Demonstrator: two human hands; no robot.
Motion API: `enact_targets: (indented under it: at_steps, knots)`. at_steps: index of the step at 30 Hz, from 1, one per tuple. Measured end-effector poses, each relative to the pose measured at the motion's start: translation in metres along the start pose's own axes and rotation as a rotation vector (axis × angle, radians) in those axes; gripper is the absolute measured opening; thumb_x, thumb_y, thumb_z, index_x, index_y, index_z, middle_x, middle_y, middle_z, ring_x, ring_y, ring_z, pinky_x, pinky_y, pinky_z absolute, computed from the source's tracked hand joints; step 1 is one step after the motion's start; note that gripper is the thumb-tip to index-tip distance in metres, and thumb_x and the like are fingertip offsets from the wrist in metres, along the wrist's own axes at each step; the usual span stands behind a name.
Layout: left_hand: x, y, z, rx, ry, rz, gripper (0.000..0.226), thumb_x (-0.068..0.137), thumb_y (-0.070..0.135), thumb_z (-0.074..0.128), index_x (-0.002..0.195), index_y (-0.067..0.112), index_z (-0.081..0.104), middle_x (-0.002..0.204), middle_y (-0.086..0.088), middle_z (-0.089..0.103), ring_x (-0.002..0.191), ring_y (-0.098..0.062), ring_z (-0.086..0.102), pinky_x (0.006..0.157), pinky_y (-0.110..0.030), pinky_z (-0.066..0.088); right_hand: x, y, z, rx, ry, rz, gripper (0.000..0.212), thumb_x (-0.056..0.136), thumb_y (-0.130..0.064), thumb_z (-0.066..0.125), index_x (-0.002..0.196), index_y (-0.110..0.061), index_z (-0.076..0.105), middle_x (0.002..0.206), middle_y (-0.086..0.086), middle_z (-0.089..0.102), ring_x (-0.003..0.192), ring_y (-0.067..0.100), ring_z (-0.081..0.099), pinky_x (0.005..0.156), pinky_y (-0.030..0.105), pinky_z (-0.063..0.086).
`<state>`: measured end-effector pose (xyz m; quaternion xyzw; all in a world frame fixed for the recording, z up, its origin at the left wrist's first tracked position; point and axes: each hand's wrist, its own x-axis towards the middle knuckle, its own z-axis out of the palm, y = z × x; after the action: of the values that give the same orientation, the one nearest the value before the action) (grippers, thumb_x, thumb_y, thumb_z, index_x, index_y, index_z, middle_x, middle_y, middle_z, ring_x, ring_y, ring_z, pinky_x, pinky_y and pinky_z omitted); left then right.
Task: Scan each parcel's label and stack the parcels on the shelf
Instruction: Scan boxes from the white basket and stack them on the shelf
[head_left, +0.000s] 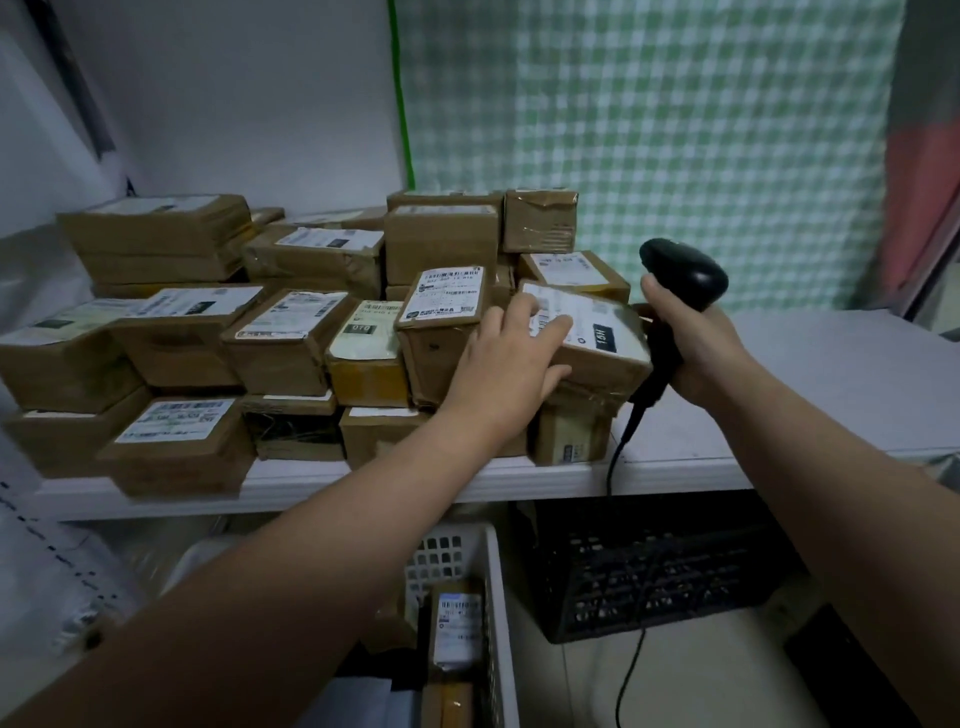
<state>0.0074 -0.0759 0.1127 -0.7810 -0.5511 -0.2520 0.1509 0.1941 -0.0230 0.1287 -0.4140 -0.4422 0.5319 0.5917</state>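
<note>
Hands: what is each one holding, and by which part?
The right hand grips the barcode scanner by its handle. The left hand holds nothing; its straight fingers rest on a labelled parcel.

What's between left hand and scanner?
Head view: only the tilted parcel, left hand resting on its label, scanner in the right hand at its far edge.

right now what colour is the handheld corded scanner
Black: the handheld corded scanner shows best in the head view.
</note>
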Motion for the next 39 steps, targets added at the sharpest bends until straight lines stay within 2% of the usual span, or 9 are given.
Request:
enact_targets:
  at_steps: [2,5,10,16,20,24,28,32,39]
  knots:
    - [0.002,-0.002,0.004,0.002,0.022,-0.015,0.042,0.095,0.036,0.053,0.134,0.02,0.048,0.134,-0.011,0.039,0.117,-0.03,0.04,0.095,-0.041,0.039,0.003,0.0,0.001,-0.039,-0.021,-0.014,0.016,0.09,-0.027,0.067,0.104,-0.019,0.063,0.091,0.001,0.072,0.08,0.011,0.072,0.071,0.03,0.057]
    - [0.004,-0.009,0.011,0.05,0.038,-0.029,0.038,0.094,0.037,0.055,0.126,0.016,0.051,0.123,-0.01,0.045,0.109,-0.03,0.045,0.089,-0.039,0.04,0.007,0.0,0.002,-0.125,-0.053,-0.041,0.025,0.088,-0.025,0.071,0.111,-0.016,0.065,0.104,0.006,0.072,0.099,0.022,0.07,0.085,0.04,0.057]
    - [0.008,-0.014,0.015,0.225,0.07,-0.045,0.037,0.094,0.041,0.052,0.12,0.015,0.052,0.117,-0.009,0.049,0.108,-0.029,0.044,0.092,-0.039,0.034,0.001,0.005,-0.003,-0.294,0.004,-0.039,0.019,0.085,-0.021,0.074,0.1,-0.025,0.063,0.098,0.0,0.067,0.093,0.017,0.063,0.076,0.035,0.057]
    - [0.004,-0.018,0.018,0.284,0.106,-0.05,0.037,0.087,0.04,0.061,0.114,0.015,0.056,0.111,-0.009,0.052,0.102,-0.029,0.047,0.086,-0.04,0.035,-0.014,0.028,-0.002,-0.307,-0.021,-0.032,0.018,0.085,-0.009,0.072,0.101,-0.016,0.066,0.1,0.008,0.07,0.101,0.026,0.068,0.08,0.034,0.058]
    - [-0.02,-0.021,0.007,0.167,0.222,0.05,0.039,0.08,0.037,0.069,0.112,0.016,0.063,0.106,-0.01,0.057,0.098,-0.03,0.051,0.08,-0.041,0.038,-0.038,0.037,0.003,-0.485,0.182,-0.214,0.015,0.082,-0.017,0.075,0.081,-0.025,0.063,0.074,-0.002,0.064,0.07,0.017,0.065,0.078,0.047,0.058]
    - [-0.091,-0.045,0.006,-0.011,0.259,0.111,0.031,0.085,0.033,0.056,0.108,0.014,0.065,0.101,-0.008,0.058,0.097,-0.023,0.041,0.079,-0.033,0.029,-0.094,0.056,0.014,-0.452,0.085,-0.266,0.023,0.082,-0.01,0.074,0.07,-0.025,0.061,0.061,0.004,0.059,0.053,0.015,0.057,0.052,0.028,0.05]
    - [-0.183,-0.083,0.043,-0.111,0.034,-0.048,0.028,0.086,0.033,0.05,0.098,0.014,0.067,0.095,-0.005,0.059,0.091,-0.02,0.046,0.077,-0.029,0.03,-0.14,0.115,0.033,-0.51,-0.158,-0.099,0.023,0.077,-0.004,0.077,0.073,-0.023,0.064,0.055,-0.011,0.063,0.053,-0.004,0.057,0.055,0.013,0.046]
    - [-0.259,-0.105,0.101,-0.296,-0.329,-0.287,0.025,0.087,0.028,0.05,0.096,0.01,0.065,0.095,-0.007,0.062,0.088,-0.025,0.058,0.077,-0.03,0.04,-0.151,0.19,0.048,-0.679,-0.44,0.208,0.015,0.08,-0.003,0.075,0.071,-0.008,0.063,0.054,0.0,0.057,0.048,0.008,0.053,0.053,0.027,0.044]
    - [-0.32,-0.097,0.202,-0.406,-0.86,-0.606,0.041,0.098,0.028,0.051,0.136,0.015,0.044,0.129,-0.009,0.042,0.105,-0.027,0.053,0.083,-0.03,0.043,-0.123,0.277,0.041,-0.803,-0.353,0.501,0.016,0.081,-0.007,0.075,0.075,-0.015,0.062,0.052,-0.002,0.057,0.052,0.015,0.053,0.056,0.031,0.044]
